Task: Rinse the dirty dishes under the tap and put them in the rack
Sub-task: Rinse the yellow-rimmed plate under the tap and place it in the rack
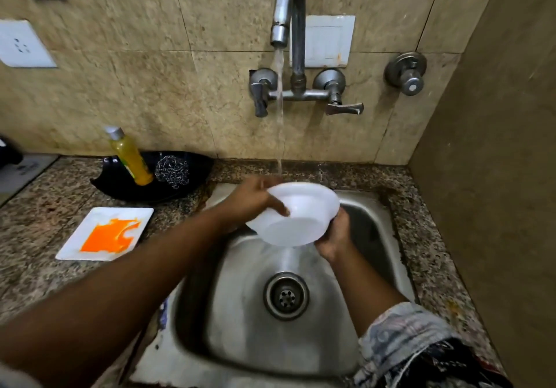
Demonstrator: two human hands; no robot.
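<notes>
- At the far left a white square plate smeared with orange lies flat on the speckled granite counter, well apart from the sink.
- Behind it a black dish holds a tilted yellow bottle and a steel scourer, set against the wall.
- The left hand reaches in over the sink's left rim, fingers curled round the near-left rim of the white bowl, thumb inside it.
- The bowl is tilted toward the camera, above the steel sink, under the stream from the tap; water spills from its lower edge toward the drain.
- The right hand grips the bowl's right underside, fingers wrapped behind it and mostly hidden.
- Right of the sink only a narrow strip of counter runs up to the side wall; the basin below the bowl is open.
</notes>
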